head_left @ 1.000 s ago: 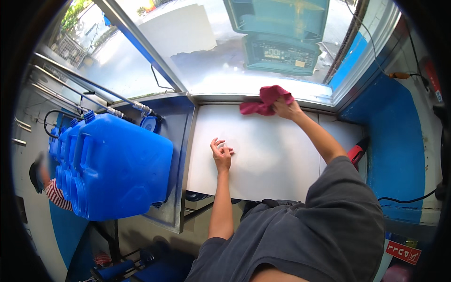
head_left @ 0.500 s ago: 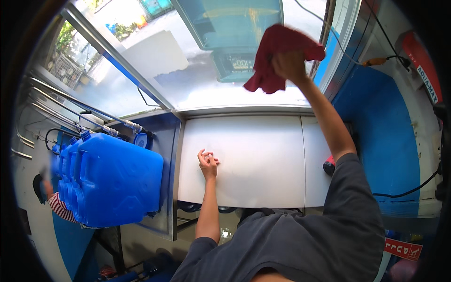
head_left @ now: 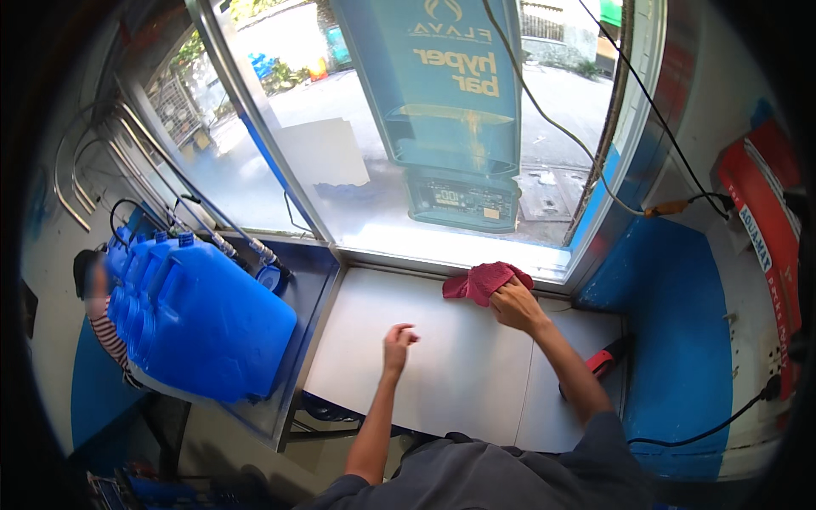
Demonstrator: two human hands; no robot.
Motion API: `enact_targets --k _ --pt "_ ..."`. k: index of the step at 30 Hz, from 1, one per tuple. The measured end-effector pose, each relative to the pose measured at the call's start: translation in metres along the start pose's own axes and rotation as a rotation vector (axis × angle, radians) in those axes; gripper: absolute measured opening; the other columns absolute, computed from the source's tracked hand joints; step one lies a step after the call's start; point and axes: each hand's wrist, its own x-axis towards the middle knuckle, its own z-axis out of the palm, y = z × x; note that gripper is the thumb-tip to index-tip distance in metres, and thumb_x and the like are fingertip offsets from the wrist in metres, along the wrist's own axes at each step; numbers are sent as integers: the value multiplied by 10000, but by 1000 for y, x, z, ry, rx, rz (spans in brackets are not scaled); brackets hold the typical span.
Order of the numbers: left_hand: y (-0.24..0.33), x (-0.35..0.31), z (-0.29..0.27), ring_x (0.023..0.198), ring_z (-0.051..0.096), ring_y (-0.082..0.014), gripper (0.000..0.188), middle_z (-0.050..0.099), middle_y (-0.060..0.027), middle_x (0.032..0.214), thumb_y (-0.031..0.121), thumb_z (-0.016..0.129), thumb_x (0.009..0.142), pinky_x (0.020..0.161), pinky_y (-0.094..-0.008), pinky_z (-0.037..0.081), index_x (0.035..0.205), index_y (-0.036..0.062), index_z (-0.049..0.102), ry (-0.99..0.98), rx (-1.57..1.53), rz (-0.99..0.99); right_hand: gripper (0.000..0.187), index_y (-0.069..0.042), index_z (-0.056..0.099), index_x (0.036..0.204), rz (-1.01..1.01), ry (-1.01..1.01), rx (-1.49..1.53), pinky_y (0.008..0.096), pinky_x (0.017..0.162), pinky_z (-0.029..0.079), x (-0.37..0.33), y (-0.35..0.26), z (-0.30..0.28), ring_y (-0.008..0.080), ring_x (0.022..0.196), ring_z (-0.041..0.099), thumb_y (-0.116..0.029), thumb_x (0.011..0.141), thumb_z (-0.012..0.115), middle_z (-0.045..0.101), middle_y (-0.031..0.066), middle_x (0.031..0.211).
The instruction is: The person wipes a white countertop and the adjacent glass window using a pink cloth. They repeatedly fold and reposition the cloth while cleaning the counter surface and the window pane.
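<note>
A dark red cloth [head_left: 489, 280] is bunched under my right hand [head_left: 513, 304]. The fingers are closed on it at the far edge of the white counter [head_left: 425, 382], by the foot of the window [head_left: 374, 204]. Over the left part of that counter hovers my left hand [head_left: 398, 347]. Its fingers are loosely bent, with a gap between thumb and forefinger, and nothing shows in them.
Several blue water jugs [head_left: 221, 314] stand on a metal bench [head_left: 310, 319] to my left, under metal pipes [head_left: 149, 157]. Beyond them is a person in a striped sleeve [head_left: 106, 340]. A red-and-black tool [head_left: 602, 360] lies near my right forearm. A cable [head_left: 544, 110] hangs before the window.
My right hand has brought the cloth down from high on the window to its lower edge. My left hand still hovers over the counter. The view has tilted up and turned.
</note>
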Motion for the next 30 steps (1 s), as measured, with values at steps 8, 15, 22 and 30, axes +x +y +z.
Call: enact_targets --k 8,15,22,30 --pt "122 -57 99 1000 652 -190 386 671 -66 1115 215 652 944 868 -353 522 1291 66 575 -402 269 299 403 15 491 1218 599 531 840 405 925 515 -6 -117 -24 251 988 621 19 861 677 597 133 1090" --pt "108 -46 68 1106 622 -192 534 655 -86 1217 126 722 870 963 -360 498 1367 67 535 -689 116 84 574 -10 370 1340 618 685 1375 327 970 420 -31 -153 -31 176 1047 527 -216 928 713 508 75 1164" --pt "164 8 47 1057 569 -126 381 651 -38 1158 230 476 1038 945 -289 421 1318 -10 569 -519 -85 277 529 34 429 1351 437 439 438 460 1009 393 -5 -89 -75 395 1139 509 -74 874 629 505 238 1236" --pt "270 114 131 1115 578 -366 306 612 -174 1208 139 577 911 957 -466 435 1198 37 606 -197 329 1402 583 -20 559 1292 258 623 -83 491 913 480 80 -16 -96 407 1070 590 79 720 620 585 210 1203"
